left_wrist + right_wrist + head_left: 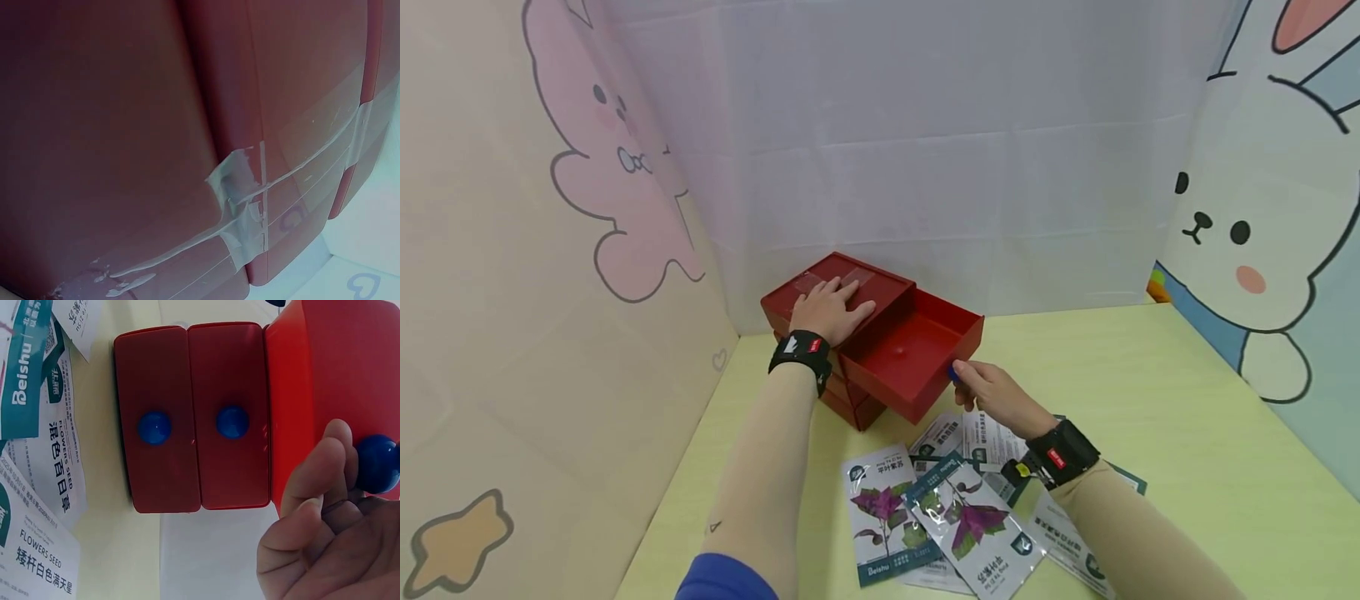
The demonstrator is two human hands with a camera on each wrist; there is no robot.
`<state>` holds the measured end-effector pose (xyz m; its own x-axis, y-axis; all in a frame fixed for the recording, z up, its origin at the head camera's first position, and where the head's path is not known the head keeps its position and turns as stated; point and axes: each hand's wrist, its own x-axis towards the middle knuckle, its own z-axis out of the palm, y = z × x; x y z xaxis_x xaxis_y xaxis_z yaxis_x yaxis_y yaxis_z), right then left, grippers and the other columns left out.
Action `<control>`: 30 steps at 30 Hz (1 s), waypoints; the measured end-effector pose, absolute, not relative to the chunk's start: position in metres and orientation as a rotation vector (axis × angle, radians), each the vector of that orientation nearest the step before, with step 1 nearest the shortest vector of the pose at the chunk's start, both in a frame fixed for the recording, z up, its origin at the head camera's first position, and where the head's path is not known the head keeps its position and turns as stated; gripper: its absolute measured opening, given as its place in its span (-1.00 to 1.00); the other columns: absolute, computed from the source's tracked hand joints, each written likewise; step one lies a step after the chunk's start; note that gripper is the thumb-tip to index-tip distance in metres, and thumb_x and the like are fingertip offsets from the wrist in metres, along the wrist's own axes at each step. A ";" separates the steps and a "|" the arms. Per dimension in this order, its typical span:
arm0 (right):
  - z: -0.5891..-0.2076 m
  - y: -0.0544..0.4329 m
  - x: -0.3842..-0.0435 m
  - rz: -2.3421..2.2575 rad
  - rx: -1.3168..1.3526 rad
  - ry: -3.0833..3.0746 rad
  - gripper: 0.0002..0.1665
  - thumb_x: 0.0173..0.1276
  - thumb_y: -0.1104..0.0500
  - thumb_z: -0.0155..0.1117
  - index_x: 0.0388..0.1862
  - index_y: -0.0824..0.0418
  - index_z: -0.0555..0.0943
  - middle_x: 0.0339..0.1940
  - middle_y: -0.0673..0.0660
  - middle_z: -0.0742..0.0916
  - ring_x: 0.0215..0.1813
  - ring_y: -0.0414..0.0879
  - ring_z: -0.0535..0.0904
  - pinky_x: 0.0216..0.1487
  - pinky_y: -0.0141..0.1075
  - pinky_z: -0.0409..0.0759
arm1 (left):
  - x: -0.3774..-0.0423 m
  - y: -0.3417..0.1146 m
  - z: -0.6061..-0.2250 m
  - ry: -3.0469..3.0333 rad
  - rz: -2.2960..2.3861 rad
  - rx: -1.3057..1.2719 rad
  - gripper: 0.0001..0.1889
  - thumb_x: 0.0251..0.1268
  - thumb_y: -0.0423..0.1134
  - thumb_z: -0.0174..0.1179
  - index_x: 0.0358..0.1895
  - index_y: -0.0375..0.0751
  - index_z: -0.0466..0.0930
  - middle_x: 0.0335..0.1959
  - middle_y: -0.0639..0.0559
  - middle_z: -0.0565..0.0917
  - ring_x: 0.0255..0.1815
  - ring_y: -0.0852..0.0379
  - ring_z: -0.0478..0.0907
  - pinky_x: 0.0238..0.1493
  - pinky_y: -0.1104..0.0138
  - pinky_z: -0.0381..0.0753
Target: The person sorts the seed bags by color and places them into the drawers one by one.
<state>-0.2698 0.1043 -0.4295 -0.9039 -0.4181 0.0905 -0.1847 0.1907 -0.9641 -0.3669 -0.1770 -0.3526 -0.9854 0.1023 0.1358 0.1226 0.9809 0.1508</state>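
Note:
A red drawer cabinet stands on the table with its top drawer pulled far out; no contents show inside. My left hand rests flat on the cabinet's top, fingers spread. With thumb and fingers, my right hand pinches the blue knob on the top drawer's front. Two lower drawers, each with a round blue knob, are closed in the right wrist view. The left wrist view shows the red cabinet wall close up, with strips of clear tape across it.
Several flower seed packets lie overlapping on the pale yellow table in front of the cabinet. One packet with a purple flower is on top. A white curtain hangs behind, and printed wall sheets flank both sides.

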 end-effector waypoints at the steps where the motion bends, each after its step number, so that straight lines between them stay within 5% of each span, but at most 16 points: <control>1: -0.430 0.105 -0.269 -1.788 -0.584 2.267 -0.43 0.51 -0.17 -0.13 0.00 0.31 0.50 -0.37 0.30 0.58 -0.30 0.26 0.49 -0.22 -0.17 0.52 | -0.367 -0.177 -0.353 -3.000 -0.241 -0.170 -0.27 0.29 0.37 -0.18 0.49 0.19 0.15 0.50 -0.08 0.17 0.50 -0.15 0.03 0.42 -0.12 -0.02; 7: -0.434 0.106 -0.268 -1.781 -0.599 2.258 -0.46 0.52 -0.14 -0.13 -0.04 0.32 0.51 -0.37 0.31 0.58 -0.35 0.11 0.48 -0.30 -0.27 0.47 | -0.368 -0.176 -0.355 -2.994 -0.246 -0.163 -0.27 0.29 0.37 -0.16 0.49 0.19 0.16 0.49 -0.08 0.18 0.49 -0.15 0.04 0.41 -0.13 -0.01; 22: -0.437 0.107 -0.266 -1.786 -0.558 2.267 -0.42 0.49 -0.20 -0.10 0.02 0.28 0.51 -0.38 0.28 0.60 -0.35 0.14 0.50 -0.33 -0.29 0.45 | -0.368 -0.176 -0.357 -2.962 -0.262 -0.202 -0.30 0.31 0.34 -0.15 0.46 0.18 0.22 0.48 -0.07 0.21 0.48 -0.13 0.08 0.42 -0.08 0.03; 30: -0.437 0.105 -0.264 -1.790 -0.587 2.256 -0.45 0.50 -0.18 -0.13 -0.05 0.29 0.51 -0.36 0.30 0.59 -0.32 0.18 0.49 -0.31 -0.28 0.44 | -0.360 -0.182 -0.357 -2.849 -0.375 -0.252 -0.41 0.32 0.23 -0.05 0.35 0.09 0.43 0.38 -0.05 0.39 0.39 -0.11 0.27 0.28 -0.07 0.32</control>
